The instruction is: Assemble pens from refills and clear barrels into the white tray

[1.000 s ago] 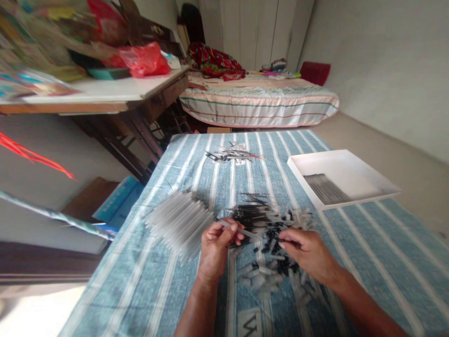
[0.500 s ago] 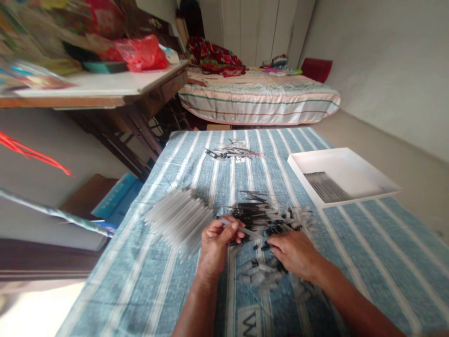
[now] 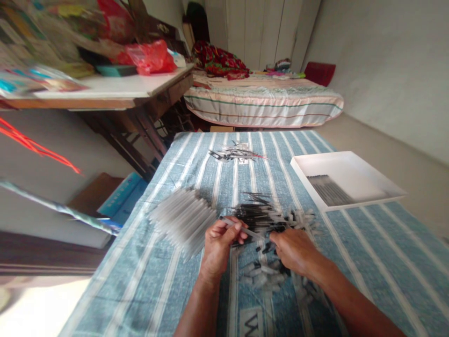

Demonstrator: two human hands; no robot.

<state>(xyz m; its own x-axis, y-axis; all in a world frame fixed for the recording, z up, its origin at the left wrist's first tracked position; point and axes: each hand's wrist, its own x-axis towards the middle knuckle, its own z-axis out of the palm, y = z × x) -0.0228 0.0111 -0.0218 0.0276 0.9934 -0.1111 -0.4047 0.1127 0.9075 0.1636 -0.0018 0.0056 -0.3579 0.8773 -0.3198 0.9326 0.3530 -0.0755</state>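
My left hand (image 3: pixel 218 245) is closed around a thin translucent pen barrel (image 3: pixel 251 233), which slants down to the right. My right hand (image 3: pixel 298 252) reaches into a heap of small black pen plugs (image 3: pixel 277 227). Its fingers are pinched together, and anything between them is hidden. Behind both hands lies a pile of black-tipped pen refills (image 3: pixel 247 213). A stack of translucent barrels (image 3: pixel 185 217) rests left of my left hand. Nearer to me are loose translucent caps (image 3: pixel 262 277), and more short translucent pieces (image 3: pixel 303 218) lie beyond my right hand.
A shallow white box (image 3: pixel 365 171) at the right holds a row of pens (image 3: pixel 329 191). Loose pen parts (image 3: pixel 233 152) lie at the far end of the striped tablecloth (image 3: pixel 140 262). A side table (image 3: pixel 115 86) with bags stands left; a bed (image 3: pixel 259 105) is behind.
The view has shifted slightly, so everything sits a little lower and further right. My right fingertips have moved slightly away from me over the black plugs. My left hand keeps the barrel.
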